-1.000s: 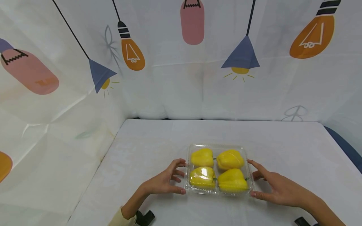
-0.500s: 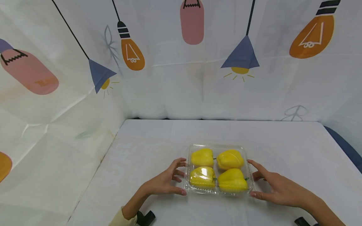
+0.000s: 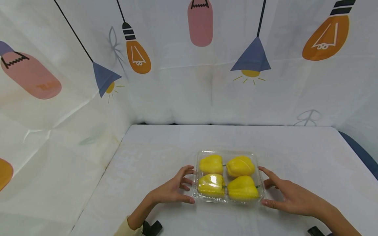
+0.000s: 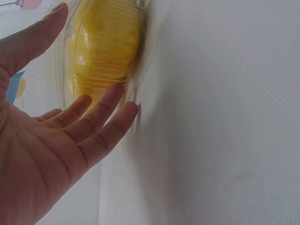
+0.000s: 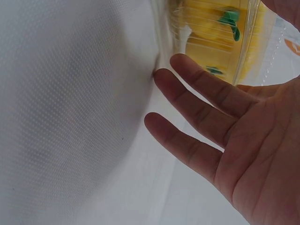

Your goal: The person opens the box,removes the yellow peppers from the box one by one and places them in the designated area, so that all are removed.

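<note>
A clear plastic box [image 3: 224, 153] lies on the white table, holding several yellow bell peppers [image 3: 240, 166] with green stems. My left hand [image 3: 169, 190] is at the box's left side, thumb near the front corner and fingers spread along the edge. At the right side, my right hand [image 3: 287, 196] mirrors it, its fingertips at or very near the plastic. Through the ridged wall, the left wrist view shows a yellow pepper [image 4: 105, 44] beyond slightly bent fingers. A green stem [image 5: 229, 18] shows in the right wrist view. Whether the fingertips press on the plastic is hard to tell.
White cloth covers the table [image 3: 165, 141]. Behind and to the left hangs a white sheet [image 3: 183, 88] printed with lamps and bulbs. Black devices [image 3: 152, 227] sit at the wrists. Something dark blue [image 3: 358, 154] shows past the table's right edge.
</note>
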